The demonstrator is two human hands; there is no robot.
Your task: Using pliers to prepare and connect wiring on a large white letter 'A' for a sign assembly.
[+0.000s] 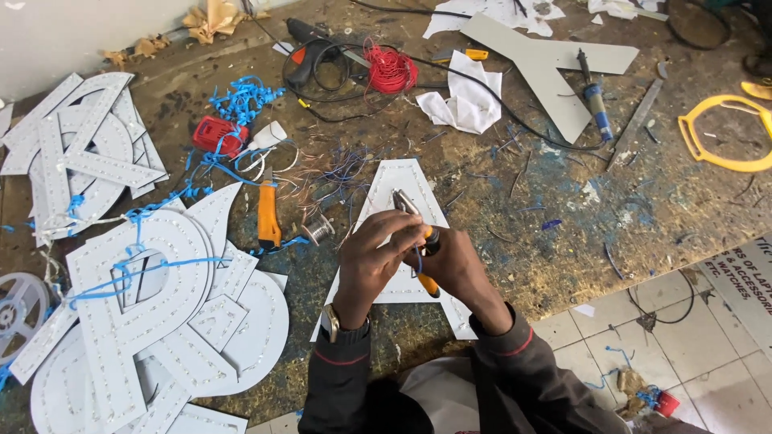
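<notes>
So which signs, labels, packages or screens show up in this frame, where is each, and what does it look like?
Printed sign sheet: on the tiled floor at the right edge, pale rectangle with dark lettering, cut off by the frame.
White letter-shaped sign panel: on the workbench under both hands, dotted with small lights.
Stack of white letter panels: left of the bench, tied with blue wire.
No screens or packages.

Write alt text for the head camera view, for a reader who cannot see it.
Two hands, the left hand and right hand, meet over a white letter A panel on a cluttered workbench, gripping pliers with orange and black handles and a bit of blue wire. White cut-out letters pile up at left, with an orange utility knife nearby.
</notes>
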